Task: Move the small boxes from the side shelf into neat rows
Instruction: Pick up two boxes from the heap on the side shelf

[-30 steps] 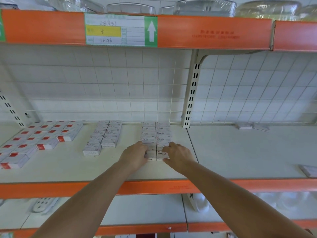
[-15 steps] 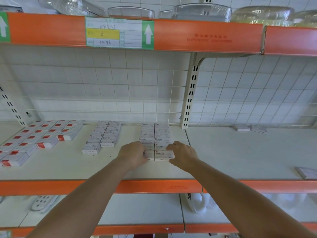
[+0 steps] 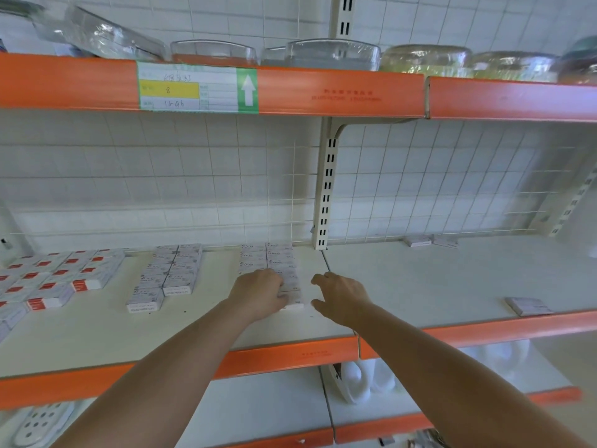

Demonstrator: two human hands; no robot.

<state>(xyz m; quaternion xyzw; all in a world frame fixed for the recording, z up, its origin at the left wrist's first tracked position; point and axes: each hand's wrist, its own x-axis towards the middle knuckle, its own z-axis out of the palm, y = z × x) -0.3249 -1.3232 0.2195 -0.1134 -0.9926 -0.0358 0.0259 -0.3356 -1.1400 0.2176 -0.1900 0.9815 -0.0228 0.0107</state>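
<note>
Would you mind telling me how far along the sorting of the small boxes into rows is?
Mostly done, it seems. Three blocks stand in rows: red-labelled boxes, paper clip boxes and staples boxes. In hand: the left hand rests on the front of the staples block; the right hand hangs open beside it, holding nothing. Left: two loose boxes at the back and one near the front edge of the side shelf.

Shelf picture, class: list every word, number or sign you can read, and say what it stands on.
"STAPLES": white boxes by the left hand.
"8" and "1896", handwritten: shelf label.
White up arrow on green: same label.
"PAPER CLIPS": box fronts; first word blurred.
Orange rail print: too blurred.
</note>
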